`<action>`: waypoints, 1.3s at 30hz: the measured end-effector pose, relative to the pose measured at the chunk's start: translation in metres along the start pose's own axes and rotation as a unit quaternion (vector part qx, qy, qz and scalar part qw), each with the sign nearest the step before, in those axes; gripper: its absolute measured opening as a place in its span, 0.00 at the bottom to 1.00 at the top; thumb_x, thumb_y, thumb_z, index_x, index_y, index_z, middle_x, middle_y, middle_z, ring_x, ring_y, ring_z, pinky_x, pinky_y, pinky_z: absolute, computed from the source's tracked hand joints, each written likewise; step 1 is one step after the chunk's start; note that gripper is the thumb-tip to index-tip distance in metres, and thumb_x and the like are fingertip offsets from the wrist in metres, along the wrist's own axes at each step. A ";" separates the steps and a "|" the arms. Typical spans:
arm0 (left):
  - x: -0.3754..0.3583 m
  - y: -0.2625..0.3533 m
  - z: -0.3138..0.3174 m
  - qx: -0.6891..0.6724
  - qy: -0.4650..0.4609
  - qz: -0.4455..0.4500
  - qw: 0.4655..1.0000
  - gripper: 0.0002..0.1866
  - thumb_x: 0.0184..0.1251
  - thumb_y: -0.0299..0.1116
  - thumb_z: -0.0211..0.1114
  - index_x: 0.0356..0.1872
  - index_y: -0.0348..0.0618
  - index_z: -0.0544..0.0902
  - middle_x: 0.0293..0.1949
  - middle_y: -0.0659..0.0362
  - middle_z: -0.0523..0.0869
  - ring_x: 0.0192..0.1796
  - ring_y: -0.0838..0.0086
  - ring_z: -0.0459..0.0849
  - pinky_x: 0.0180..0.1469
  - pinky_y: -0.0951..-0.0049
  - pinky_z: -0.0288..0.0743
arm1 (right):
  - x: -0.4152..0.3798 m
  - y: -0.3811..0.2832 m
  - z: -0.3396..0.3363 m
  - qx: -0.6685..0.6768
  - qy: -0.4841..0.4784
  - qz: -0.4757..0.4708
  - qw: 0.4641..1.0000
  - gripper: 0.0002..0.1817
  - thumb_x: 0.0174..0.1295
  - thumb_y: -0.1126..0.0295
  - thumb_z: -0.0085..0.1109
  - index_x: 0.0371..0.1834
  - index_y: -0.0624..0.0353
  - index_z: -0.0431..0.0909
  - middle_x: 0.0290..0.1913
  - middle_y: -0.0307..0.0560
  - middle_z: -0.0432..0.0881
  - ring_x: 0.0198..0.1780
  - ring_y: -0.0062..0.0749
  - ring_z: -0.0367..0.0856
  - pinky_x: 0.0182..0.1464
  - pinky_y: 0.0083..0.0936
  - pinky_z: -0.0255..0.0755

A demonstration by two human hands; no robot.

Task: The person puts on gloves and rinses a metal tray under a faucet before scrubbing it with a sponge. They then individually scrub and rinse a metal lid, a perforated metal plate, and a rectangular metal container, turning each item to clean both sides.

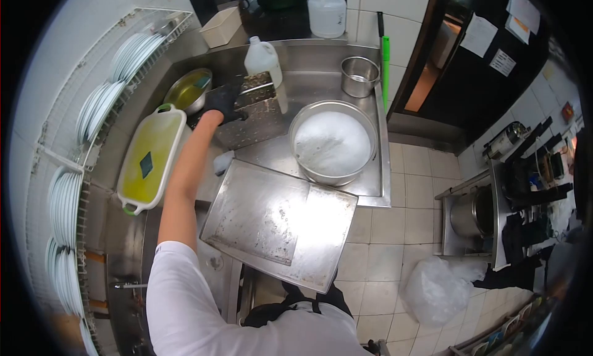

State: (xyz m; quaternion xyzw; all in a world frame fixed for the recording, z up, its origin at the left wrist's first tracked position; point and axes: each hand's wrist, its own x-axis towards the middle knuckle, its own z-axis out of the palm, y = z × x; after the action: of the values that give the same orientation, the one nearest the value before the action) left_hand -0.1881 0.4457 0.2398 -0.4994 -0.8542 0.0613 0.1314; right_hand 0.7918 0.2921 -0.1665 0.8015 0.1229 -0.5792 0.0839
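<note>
My left hand [223,102], in a black glove, reaches across the sink to a speckled metal piece [256,116] with brown residue. How its fingers are set is hard to make out against the dark metal. Beside that hand is a steel bowl [185,91] of yellow liquid with a green pad. Under my forearm stands a white tub [150,161] with green handles, holding yellow liquid and a dark scouring pad [146,165]. Close to my body, a large metal tray [265,211] lies tilted over the sink edge. My right hand is not in view.
A round pan [333,139] of white suds and a small steel pot [360,76] stand on the steel counter. White jugs [262,60] are at the back. Plates [65,204] fill the left wire rack. A plastic bag [435,291] lies on the tiled floor.
</note>
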 end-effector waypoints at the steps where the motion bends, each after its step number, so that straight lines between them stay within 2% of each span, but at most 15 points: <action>1: 0.006 -0.007 0.006 -0.004 0.003 0.004 1.000 0.51 0.38 0.60 0.75 0.68 0.51 0.69 0.63 0.44 0.73 0.65 0.52 0.72 0.67 0.56 0.66 | -0.001 0.000 0.001 0.009 -0.002 -0.004 1.000 0.26 0.65 0.44 0.52 0.60 0.45 0.68 0.52 0.45 0.75 0.45 0.49 0.77 0.38 0.54 0.74; 4: 0.027 -0.015 0.010 0.000 -0.103 0.008 0.995 0.54 0.30 0.62 0.78 0.66 0.52 0.71 0.61 0.45 0.75 0.64 0.51 0.73 0.66 0.58 0.67 | 0.002 0.002 0.005 0.029 -0.009 -0.014 0.999 0.26 0.65 0.45 0.53 0.60 0.45 0.68 0.52 0.45 0.75 0.45 0.49 0.77 0.38 0.54 0.74; 8: 0.013 0.000 0.000 -0.015 -0.101 -0.031 0.994 0.50 0.29 0.62 0.78 0.61 0.51 0.76 0.56 0.46 0.78 0.61 0.52 0.76 0.63 0.58 0.70 | 0.013 0.001 0.009 0.041 -0.017 -0.027 0.999 0.25 0.64 0.45 0.53 0.59 0.45 0.69 0.52 0.45 0.75 0.45 0.49 0.77 0.38 0.54 0.74; 11: -0.005 0.007 0.001 -0.041 -0.066 -0.051 0.996 0.47 0.28 0.63 0.77 0.55 0.48 0.80 0.50 0.47 0.80 0.57 0.53 0.78 0.59 0.58 0.72 | 0.024 -0.013 0.014 0.047 -0.033 -0.050 0.997 0.25 0.64 0.46 0.53 0.59 0.45 0.69 0.52 0.45 0.75 0.45 0.49 0.78 0.38 0.54 0.74; 14: -0.024 0.010 0.015 -0.098 0.053 -0.090 0.990 0.47 0.28 0.62 0.78 0.52 0.42 0.80 0.49 0.46 0.79 0.54 0.53 0.78 0.57 0.58 0.71 | 0.030 -0.024 0.023 0.067 -0.059 -0.083 0.993 0.24 0.64 0.46 0.54 0.59 0.45 0.70 0.52 0.45 0.76 0.45 0.49 0.78 0.38 0.54 0.74; 18: -0.038 0.016 0.008 -0.144 0.010 -0.116 0.983 0.48 0.29 0.61 0.79 0.55 0.43 0.79 0.53 0.45 0.78 0.57 0.52 0.76 0.60 0.58 0.69 | 0.014 -0.049 0.038 0.051 -0.123 -0.151 0.980 0.23 0.64 0.49 0.55 0.59 0.45 0.72 0.53 0.47 0.76 0.45 0.48 0.79 0.39 0.51 0.76; 20: -0.046 0.014 0.012 -0.188 -0.043 -0.116 0.974 0.54 0.32 0.59 0.78 0.65 0.44 0.71 0.62 0.43 0.74 0.65 0.52 0.73 0.67 0.60 0.66 | 0.012 -0.057 0.042 0.009 -0.128 -0.152 0.980 0.23 0.65 0.50 0.54 0.60 0.46 0.70 0.54 0.47 0.76 0.47 0.50 0.79 0.41 0.52 0.76; 24: -0.066 0.021 0.004 -0.195 -0.014 -0.103 0.975 0.55 0.33 0.58 0.78 0.67 0.41 0.68 0.62 0.42 0.75 0.64 0.51 0.73 0.67 0.59 0.66 | 0.007 -0.064 0.036 0.009 -0.114 -0.148 0.982 0.24 0.66 0.51 0.53 0.61 0.48 0.69 0.58 0.49 0.74 0.49 0.51 0.78 0.43 0.51 0.76; 26: -0.082 0.019 -0.013 -0.154 0.062 -0.093 0.982 0.54 0.33 0.59 0.79 0.65 0.41 0.70 0.59 0.43 0.76 0.62 0.51 0.74 0.63 0.59 0.68 | 0.000 -0.063 0.035 0.008 -0.097 -0.134 0.986 0.24 0.66 0.50 0.53 0.61 0.48 0.69 0.58 0.49 0.74 0.49 0.50 0.78 0.43 0.51 0.76; 28: -0.089 0.001 -0.023 -0.158 0.072 -0.126 0.977 0.54 0.34 0.59 0.79 0.66 0.41 0.69 0.57 0.43 0.77 0.61 0.51 0.75 0.62 0.59 0.68 | -0.005 -0.063 0.035 0.006 -0.074 -0.107 0.991 0.24 0.66 0.50 0.53 0.61 0.48 0.70 0.58 0.48 0.74 0.49 0.50 0.77 0.43 0.51 0.75; 30: -0.113 -0.007 -0.050 -0.194 0.100 -0.177 0.960 0.54 0.38 0.61 0.77 0.67 0.40 0.67 0.53 0.42 0.80 0.56 0.50 0.78 0.61 0.58 0.70 | -0.003 -0.064 0.025 -0.010 -0.074 -0.100 0.992 0.24 0.65 0.50 0.53 0.61 0.48 0.70 0.58 0.48 0.74 0.49 0.50 0.77 0.43 0.51 0.75; 33: -0.162 -0.027 -0.069 -0.260 0.112 -0.195 0.939 0.53 0.41 0.62 0.77 0.66 0.40 0.68 0.56 0.42 0.78 0.56 0.51 0.78 0.60 0.56 0.70 | 0.001 -0.070 0.025 -0.029 -0.084 -0.100 0.991 0.24 0.65 0.49 0.53 0.60 0.48 0.70 0.58 0.48 0.74 0.49 0.50 0.77 0.43 0.51 0.75; 35: -0.216 -0.013 -0.111 -0.198 0.132 -0.216 0.947 0.50 0.43 0.59 0.78 0.65 0.40 0.68 0.58 0.43 0.76 0.56 0.51 0.77 0.58 0.57 0.71 | -0.001 -0.075 0.029 -0.035 -0.092 -0.107 0.989 0.24 0.65 0.49 0.53 0.60 0.48 0.70 0.58 0.48 0.74 0.49 0.50 0.77 0.43 0.51 0.75; 37: -0.298 -0.022 -0.111 -0.075 0.200 -0.193 0.958 0.50 0.41 0.54 0.80 0.66 0.41 0.69 0.59 0.43 0.74 0.58 0.51 0.76 0.58 0.58 0.71 | -0.004 -0.079 0.032 -0.042 -0.101 -0.120 0.987 0.24 0.65 0.49 0.53 0.60 0.48 0.70 0.58 0.48 0.74 0.49 0.50 0.77 0.43 0.50 0.75; 39: -0.357 -0.022 -0.126 -0.179 0.149 -0.260 0.937 0.53 0.37 0.50 0.82 0.67 0.39 0.68 0.60 0.43 0.74 0.61 0.53 0.75 0.61 0.61 0.70 | -0.007 -0.083 0.032 -0.048 -0.115 -0.141 0.982 0.25 0.65 0.49 0.53 0.60 0.48 0.70 0.58 0.48 0.74 0.49 0.50 0.77 0.43 0.50 0.75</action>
State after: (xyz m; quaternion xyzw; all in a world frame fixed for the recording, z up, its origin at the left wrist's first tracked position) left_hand -0.0037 0.1214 0.3073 -0.2782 -0.9217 -0.2039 0.1774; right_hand 0.7366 0.3620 -0.1691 0.6988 0.2523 -0.6672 0.0534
